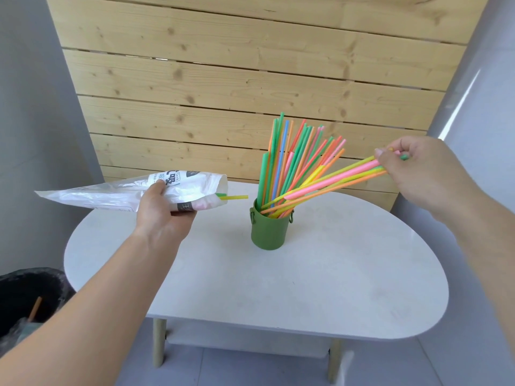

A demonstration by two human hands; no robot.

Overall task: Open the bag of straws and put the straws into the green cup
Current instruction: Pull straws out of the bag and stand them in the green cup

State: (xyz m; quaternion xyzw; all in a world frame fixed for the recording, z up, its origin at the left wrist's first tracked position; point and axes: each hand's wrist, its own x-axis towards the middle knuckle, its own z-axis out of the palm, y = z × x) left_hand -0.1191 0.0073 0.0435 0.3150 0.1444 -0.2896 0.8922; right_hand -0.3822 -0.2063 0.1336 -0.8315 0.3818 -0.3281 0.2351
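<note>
The left grip (164, 210) clasps the bag (106, 195) above the left edge of the tabletop (250, 288); two straw tips (234, 197) poke out, the rest hidden inside. The right grip (418, 174) pinches a straw bundle (320, 186) whose lower ends vanish into the green cup (270, 232) near the far edge.

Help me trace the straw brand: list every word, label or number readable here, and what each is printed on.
"吸", likely, partly creased: large dark character on the bag held by the left hand.
"Drink", seemingly: small boxed word beside it.
Dark badge and dark band on the bag: print too blurred to read.
No text on the green cup, straws or table.
</note>
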